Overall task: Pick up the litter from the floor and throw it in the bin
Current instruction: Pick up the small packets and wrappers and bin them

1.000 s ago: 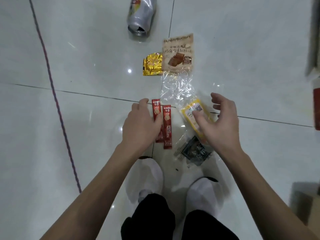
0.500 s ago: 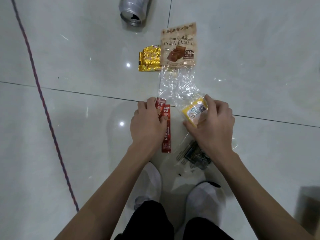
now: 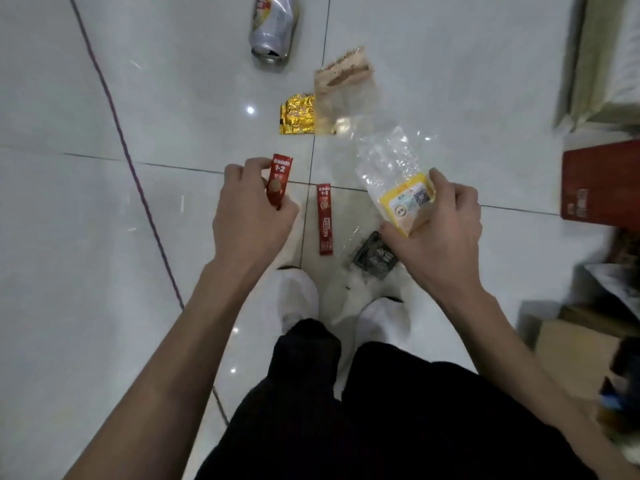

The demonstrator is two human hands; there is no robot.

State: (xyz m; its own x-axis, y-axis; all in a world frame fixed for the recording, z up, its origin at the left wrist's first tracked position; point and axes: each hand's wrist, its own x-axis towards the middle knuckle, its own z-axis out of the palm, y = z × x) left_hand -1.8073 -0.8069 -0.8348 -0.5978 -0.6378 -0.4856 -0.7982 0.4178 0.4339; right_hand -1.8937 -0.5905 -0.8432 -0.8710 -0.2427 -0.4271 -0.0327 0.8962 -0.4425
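Observation:
My left hand (image 3: 251,216) is shut on a red coffee sachet (image 3: 278,180), held just above the floor. My right hand (image 3: 440,233) grips a clear plastic wrapper with a yellow label (image 3: 403,188), lifted off the tiles. A second red coffee sachet (image 3: 325,219) lies flat between my hands. A dark crumpled wrapper (image 3: 374,255) lies under my right hand. Farther out are a gold foil wrapper (image 3: 298,114), a beige snack packet (image 3: 343,88) and a crushed silver can (image 3: 273,27). No bin is in view.
White glossy floor tiles (image 3: 104,237) with a thin purple cord (image 3: 128,154) running diagonally on the left. My two white shoes (image 3: 299,301) stand below the litter. A red box (image 3: 601,183) and cardboard boxes (image 3: 578,344) crowd the right edge.
Both hands have closed on litter and lifted: the left took one red sachet off the floor, the right raised the yellow-labelled clear wrapper. The view has shifted, showing boxes at the right.

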